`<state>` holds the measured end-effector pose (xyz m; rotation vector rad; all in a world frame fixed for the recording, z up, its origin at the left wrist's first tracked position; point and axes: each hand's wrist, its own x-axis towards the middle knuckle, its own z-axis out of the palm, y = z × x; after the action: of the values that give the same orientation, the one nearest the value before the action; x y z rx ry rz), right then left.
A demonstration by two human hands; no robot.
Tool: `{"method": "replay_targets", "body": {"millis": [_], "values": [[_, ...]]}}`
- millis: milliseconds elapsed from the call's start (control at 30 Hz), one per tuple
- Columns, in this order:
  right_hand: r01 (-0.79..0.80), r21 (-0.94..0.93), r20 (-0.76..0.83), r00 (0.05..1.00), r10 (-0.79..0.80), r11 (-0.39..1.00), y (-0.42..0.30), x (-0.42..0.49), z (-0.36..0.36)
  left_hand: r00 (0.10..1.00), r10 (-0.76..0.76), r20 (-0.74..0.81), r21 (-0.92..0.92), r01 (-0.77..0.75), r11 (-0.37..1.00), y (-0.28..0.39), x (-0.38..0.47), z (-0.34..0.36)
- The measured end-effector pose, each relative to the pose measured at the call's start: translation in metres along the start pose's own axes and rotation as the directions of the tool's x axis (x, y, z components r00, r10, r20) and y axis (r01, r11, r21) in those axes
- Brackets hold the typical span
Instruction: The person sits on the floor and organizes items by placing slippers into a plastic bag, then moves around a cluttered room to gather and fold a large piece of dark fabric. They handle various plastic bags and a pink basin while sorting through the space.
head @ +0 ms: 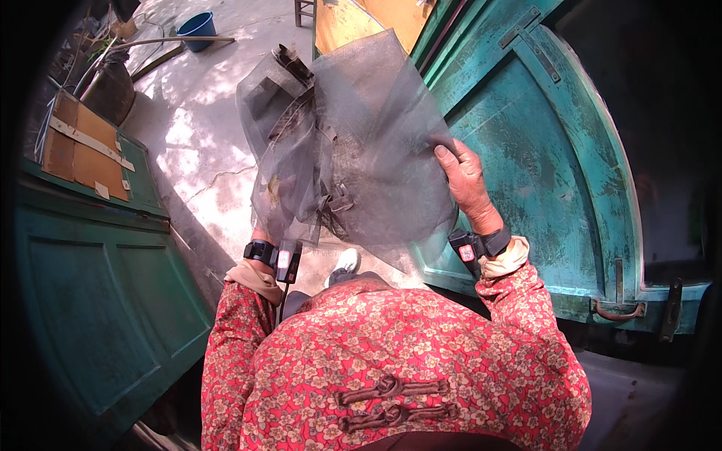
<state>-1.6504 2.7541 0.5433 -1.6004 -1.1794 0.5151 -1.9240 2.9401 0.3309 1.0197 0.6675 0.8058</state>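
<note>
A grey, see-through mesh screen with a dark fabric edging hangs in front of my body. Its left part is gathered into folds, and a dark strip sticks up at the top. My right hand grips the mesh's right edge between thumb and fingers. Behind the folds on the left, my left hand shows only dimly through the mesh. Its fingers are too veiled to make out whether they pinch the mesh. Each wrist wears a strapped black device.
Green wooden doors stand at the left and right, the right one with a metal handle. A blue bucket and a long pole are on the concrete floor. Cardboard covers the left door's upper part.
</note>
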Motion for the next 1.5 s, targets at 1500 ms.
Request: {"method": "replay_targets", "body": {"millis": [1500], "values": [[0.010,0.841,-0.345,0.781,0.521,0.541,-0.006,0.142,0.099,0.744,-0.023,0.668,0.130,-0.086,0.988,0.188,0.201,0.077]]}}
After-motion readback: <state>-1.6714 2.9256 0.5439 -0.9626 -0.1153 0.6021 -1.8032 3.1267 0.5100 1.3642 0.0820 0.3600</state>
